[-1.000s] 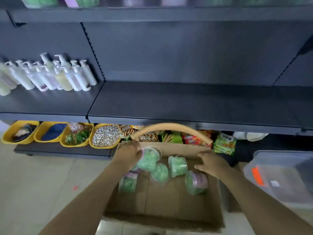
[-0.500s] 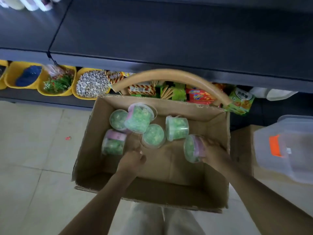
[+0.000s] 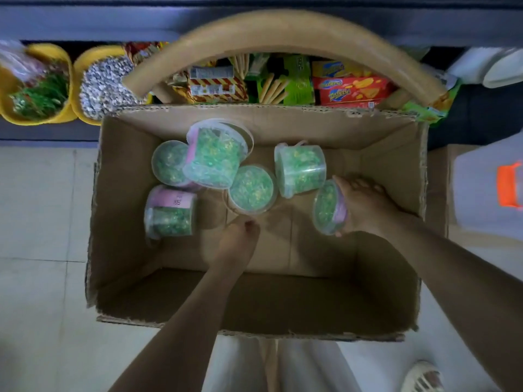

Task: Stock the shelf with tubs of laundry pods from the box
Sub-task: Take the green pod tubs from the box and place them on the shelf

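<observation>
Over the tiled floor (image 3: 36, 207), right hand (image 3: 365, 205) grips a tub (image 3: 325, 207).

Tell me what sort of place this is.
Probably a small shop: dark retail shelving, boxed snacks stacked beneath it, and yellow bins of loose goods alongside.

Bare forearms (image 3: 181, 321), pale trousers (image 3: 305, 366), white shoe (image 3: 423, 377)

Shelf (image 3: 85, 22) cropped by top edge. Left hand (image 3: 237, 246) motion-blurred, fingertips hidden, contact with upright tub (image 3: 252, 189) unclear. Right hand (image 3: 365, 206) hides the lying tub (image 3: 325, 207) at its right end. Pink label (image 3: 171, 200) print unreadable. Clear bin (image 3: 486, 190) cut off at right edge.
</observation>
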`<state>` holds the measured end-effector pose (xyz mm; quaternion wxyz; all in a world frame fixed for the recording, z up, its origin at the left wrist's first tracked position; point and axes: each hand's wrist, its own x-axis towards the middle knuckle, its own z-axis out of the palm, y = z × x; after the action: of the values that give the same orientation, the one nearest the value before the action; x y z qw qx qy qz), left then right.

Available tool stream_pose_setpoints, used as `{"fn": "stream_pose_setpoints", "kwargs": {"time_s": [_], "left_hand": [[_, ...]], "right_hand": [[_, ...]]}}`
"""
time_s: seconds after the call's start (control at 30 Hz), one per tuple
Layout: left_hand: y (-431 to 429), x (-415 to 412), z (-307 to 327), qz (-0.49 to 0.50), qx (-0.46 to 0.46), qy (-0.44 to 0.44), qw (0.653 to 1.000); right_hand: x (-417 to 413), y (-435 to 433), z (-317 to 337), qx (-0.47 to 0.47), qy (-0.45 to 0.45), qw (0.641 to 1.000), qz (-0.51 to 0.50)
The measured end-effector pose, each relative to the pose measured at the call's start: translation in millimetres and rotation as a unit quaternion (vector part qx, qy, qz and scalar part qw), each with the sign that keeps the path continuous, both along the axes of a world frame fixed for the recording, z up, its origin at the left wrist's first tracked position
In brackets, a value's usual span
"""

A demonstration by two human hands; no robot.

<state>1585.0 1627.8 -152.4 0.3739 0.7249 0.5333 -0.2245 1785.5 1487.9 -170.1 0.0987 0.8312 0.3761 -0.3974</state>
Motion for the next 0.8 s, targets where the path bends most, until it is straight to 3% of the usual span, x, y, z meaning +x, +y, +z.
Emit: {"fn": "stream_pose_setpoints", "kwargs": {"time_s": [0.1,0.2,0.33,0.43,0.53,0.7,0.8], "left_hand": [[-3.2,11.0,6.4,0.011,-0.029,-0.031,0.999],[-4.3,20.6,4.3,0.043,-0.085,-0.074,0.993],[-8.1,42.9,1.5,0.087,-0.111,-0.080,0.987],[-16.6,61.5,-1.0,0.147,-0.147,-0.098,0.973],[-28.5,77.4,-6.9,0.193,-0.192,-0.098,0.957],[-45.3,105.2,-17.8,0.313,-0.267,-0.079,0.908],[-48.0,119.0,-20.9,0.407,-0.282,-0.104,0.863]], "right_hand": [[-15.7,-2.6,-1.8,0.046,0.074,0.974,-0.208],[-41.4,-9.2,-3.7,0.086,0.155,0.902,-0.393],[-66.5,-18.0,5.7,0.125,0.152,0.813,-0.548],[-78.6,-29.9,19.5,0.122,0.128,0.773,-0.609],[-95.2,-39.2,29.1,0.085,0.066,0.786,-0.609],[-112.8,-44.8,35.8,0.044,0.050,0.738,-0.671],[-115.6,-44.1,37.1,0.049,0.052,0.736,-0.673]]}}
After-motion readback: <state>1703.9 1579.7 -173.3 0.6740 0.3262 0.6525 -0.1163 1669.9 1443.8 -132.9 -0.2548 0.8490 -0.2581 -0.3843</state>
